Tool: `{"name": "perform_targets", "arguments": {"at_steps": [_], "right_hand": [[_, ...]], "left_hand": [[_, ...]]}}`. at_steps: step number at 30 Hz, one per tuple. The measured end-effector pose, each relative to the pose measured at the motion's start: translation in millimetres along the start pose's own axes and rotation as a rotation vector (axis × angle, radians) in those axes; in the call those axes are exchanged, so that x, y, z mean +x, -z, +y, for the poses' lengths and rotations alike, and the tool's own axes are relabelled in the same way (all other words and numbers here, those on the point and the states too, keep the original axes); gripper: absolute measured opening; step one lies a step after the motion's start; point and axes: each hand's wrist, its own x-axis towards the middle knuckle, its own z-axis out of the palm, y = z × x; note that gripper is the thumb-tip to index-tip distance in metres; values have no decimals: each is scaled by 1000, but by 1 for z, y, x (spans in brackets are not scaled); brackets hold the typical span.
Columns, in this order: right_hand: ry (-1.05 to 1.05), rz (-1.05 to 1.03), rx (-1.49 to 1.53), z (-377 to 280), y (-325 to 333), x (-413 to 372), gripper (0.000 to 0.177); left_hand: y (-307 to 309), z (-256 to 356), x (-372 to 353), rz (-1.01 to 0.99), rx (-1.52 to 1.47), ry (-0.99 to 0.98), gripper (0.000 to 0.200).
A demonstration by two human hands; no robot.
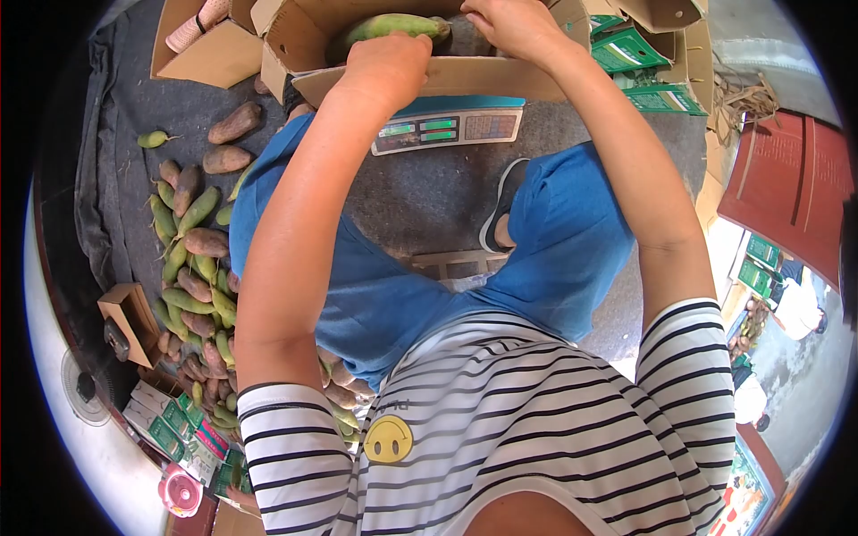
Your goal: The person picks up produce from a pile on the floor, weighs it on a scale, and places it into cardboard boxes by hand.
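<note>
A cardboard box [483, 79] stands at the top of the view, apparently on a digital scale [490, 128] with lit green displays. Inside lies a long green radish [399, 25]. My left hand [389, 67] reaches over the near wall, its fingers curled against the radish; their tips are partly hidden. Further right, my right hand [514, 29] is inside the box near the far wall, fingers bent together by a dark brown surface. What it pinches, if anything, is hidden.
Green and brown root vegetables [201, 241] are heaped on dark cloth at left. Another open carton [214, 58] stands upper left. Green printed boxes [626, 49] are at upper right, a fan [85, 389] lower left. Other people [795, 299] are far right.
</note>
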Motion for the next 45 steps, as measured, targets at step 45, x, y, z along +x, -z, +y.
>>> {"name": "perform_targets", "arguments": {"at_steps": [45], "right_hand": [[-160,17,-71,99,52,-122,25]], "left_hand": [[36,106,3,62,146,-619,14]]}}
